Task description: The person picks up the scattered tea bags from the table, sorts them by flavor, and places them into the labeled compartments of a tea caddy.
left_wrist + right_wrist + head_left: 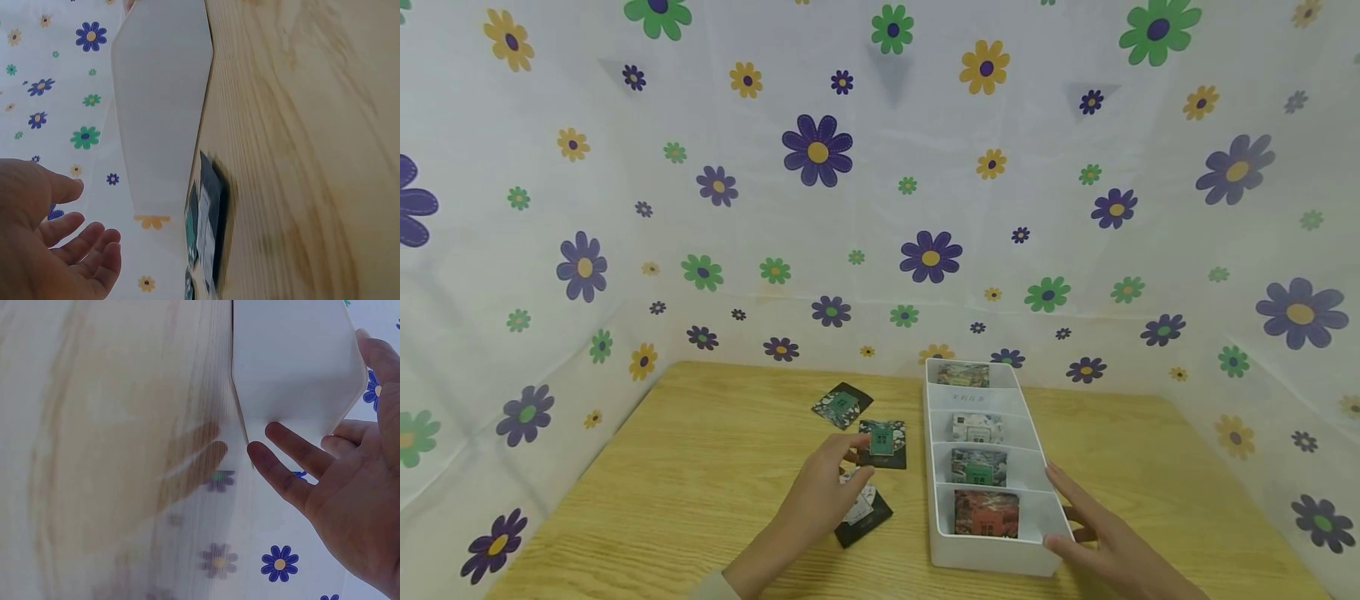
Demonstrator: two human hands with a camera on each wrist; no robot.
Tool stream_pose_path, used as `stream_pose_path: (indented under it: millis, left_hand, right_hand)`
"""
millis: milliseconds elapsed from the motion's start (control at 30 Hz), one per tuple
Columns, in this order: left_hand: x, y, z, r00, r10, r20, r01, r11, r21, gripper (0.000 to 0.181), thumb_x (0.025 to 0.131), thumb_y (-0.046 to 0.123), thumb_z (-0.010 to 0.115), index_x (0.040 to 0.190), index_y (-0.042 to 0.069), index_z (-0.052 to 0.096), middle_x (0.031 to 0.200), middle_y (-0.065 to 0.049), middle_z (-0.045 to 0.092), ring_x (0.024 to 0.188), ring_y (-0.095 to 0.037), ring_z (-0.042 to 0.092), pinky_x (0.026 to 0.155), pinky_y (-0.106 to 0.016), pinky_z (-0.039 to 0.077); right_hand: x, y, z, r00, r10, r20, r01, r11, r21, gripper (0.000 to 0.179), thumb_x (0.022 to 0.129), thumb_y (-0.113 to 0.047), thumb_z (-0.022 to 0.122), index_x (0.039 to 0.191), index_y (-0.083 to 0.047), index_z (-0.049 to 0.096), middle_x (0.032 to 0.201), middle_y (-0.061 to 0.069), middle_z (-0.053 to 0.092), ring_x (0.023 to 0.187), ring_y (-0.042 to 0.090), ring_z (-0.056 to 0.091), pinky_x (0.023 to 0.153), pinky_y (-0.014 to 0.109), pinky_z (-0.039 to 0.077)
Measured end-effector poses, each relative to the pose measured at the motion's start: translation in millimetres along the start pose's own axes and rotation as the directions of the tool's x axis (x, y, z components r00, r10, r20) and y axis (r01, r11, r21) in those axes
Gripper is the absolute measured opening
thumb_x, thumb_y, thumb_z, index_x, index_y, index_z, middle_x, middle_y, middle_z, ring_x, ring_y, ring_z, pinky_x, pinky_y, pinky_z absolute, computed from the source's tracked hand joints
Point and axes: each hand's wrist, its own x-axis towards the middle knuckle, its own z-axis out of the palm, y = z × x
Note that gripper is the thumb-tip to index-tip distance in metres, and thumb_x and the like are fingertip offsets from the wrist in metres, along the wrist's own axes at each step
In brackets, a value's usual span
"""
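Left of white, divided plastic tray, flat, dark packet with green label is lying on wood-grain tabletop. Left hand is hovering empty, thumb and fingers apart. Right hand is resting spread fingers against tray's outer wall.

Risks I'm judging: fingers missing thin edge, pushing packet away; palm dragging dark, white-labelled packet; uneven pressure skidding tray.

Left thumb is partly hiding white-labelled packet; label print is defeating me.
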Motion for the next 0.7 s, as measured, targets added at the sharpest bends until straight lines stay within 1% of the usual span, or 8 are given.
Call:
stream_pose_path:
  millis: [133, 300, 433, 533, 700]
  left_hand:
    - [-2.2, -10.9, -8.4, 0.999, -0.047, -0.003, 0.047, 0.999, 0.028, 0.039, 0.099, 0.01, 0.071, 0.136, 0.005, 0.062, 0.128, -0.011, 0.064, 0.109, -0.023, 0.062, 0.088, -0.044, 0.056]
    - [-7.1, -20.0, -14.0, 0.995, -0.095, -0.007, 0.095, 0.995, 0.041, 0.041, 0.097, 0.009, 0.073, 0.136, 0.002, 0.062, 0.128, -0.012, 0.064, 0.11, -0.026, 0.062, 0.091, -0.047, 0.055]
    - [-11.8, -24.2, -16.8, 0.988, -0.155, 0.022, 0.154, 0.986, 0.059, 0.044, 0.095, 0.011, 0.075, 0.137, 0.002, 0.062, 0.132, -0.014, 0.063, 0.112, -0.029, 0.062, 0.091, -0.048, 0.056]
    - [-14.3, -26.5, -18.5, 0.981, -0.19, 0.045, 0.186, 0.98, 0.074, 0.048, 0.094, 0.012, 0.077, 0.138, 0.001, 0.062, 0.133, -0.016, 0.062, 0.113, -0.033, 0.062, 0.091, -0.051, 0.056]
    - [-14.6, -31.5, -20.4, 0.973, -0.218, 0.077, 0.209, 0.972, 0.104, 0.054, 0.091, 0.013, 0.08, 0.137, -0.005, 0.061, 0.131, -0.021, 0.062, 0.112, -0.038, 0.064, 0.092, -0.054, 0.055]
  right_hand:
    - [0.3, 0, 0, 1.0, -0.006, -0.006, 0.006, 1.0, -0.017, 0.081, 0.108, -0.023, 0.058, 0.166, -0.006, 0.005, 0.164, 0.034, 0.016, 0.128, 0.051, 0.053, 0.084, 0.026, 0.055]
    - [0.6, 0, 0, 1.0, -0.001, -0.008, 0.001, 1.0, -0.03, 0.081, 0.107, -0.024, 0.059, 0.166, -0.006, 0.005, 0.165, 0.034, 0.015, 0.129, 0.052, 0.052, 0.084, 0.026, 0.055]
    - [0.7, -1, 0, 1.0, 0.016, -0.006, -0.016, 0.999, -0.028, 0.082, 0.107, -0.025, 0.059, 0.166, -0.005, 0.005, 0.165, 0.035, 0.013, 0.129, 0.052, 0.052, 0.083, 0.025, 0.055]
    - [0.4, -1, 1, 0.999, 0.035, -0.003, -0.035, 0.999, -0.022, 0.082, 0.107, -0.026, 0.058, 0.166, -0.006, 0.005, 0.165, 0.034, 0.014, 0.129, 0.051, 0.052, 0.083, 0.025, 0.055]
    - [0.3, -1, 1, 0.999, 0.043, -0.001, -0.043, 0.999, -0.014, 0.082, 0.108, -0.026, 0.058, 0.166, -0.008, 0.004, 0.165, 0.034, 0.016, 0.129, 0.049, 0.053, 0.084, 0.025, 0.054]
